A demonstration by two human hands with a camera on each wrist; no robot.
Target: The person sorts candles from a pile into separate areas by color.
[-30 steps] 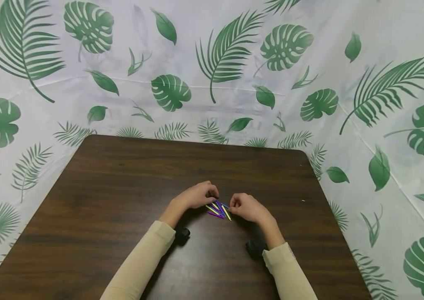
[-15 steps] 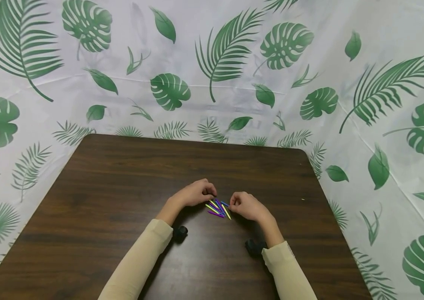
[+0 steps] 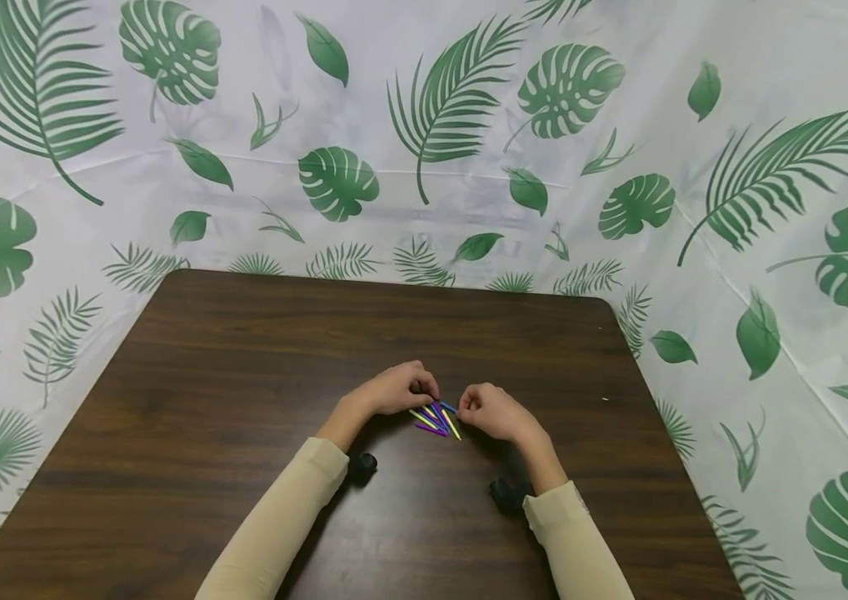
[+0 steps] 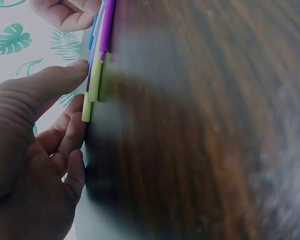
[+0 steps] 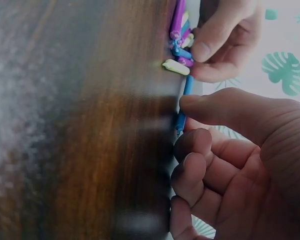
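Note:
A small pile of thin pointed sticks, purple, yellow and blue, lies on the brown table. My left hand bends over the far left side of the pile, fingertips at the ends of some sticks. In the left wrist view its thumb comes close to a yellow stick; whether it pinches one is hidden. On the pile's right side, my right hand pinches a blue stick between thumb and fingers, its other fingers curled. A purple stick and a yellow stick lie just beyond.
The dark wooden table extends around the pile. A tiny pale speck lies toward its right edge. Black wrist devices sit beneath both forearms. A white sheet with green leaves hangs behind and beside the table.
My left hand drew slightly up and away from the pile half a second ago, and is now back down at the sticks. The right hand stays nearly still at the blue stick.

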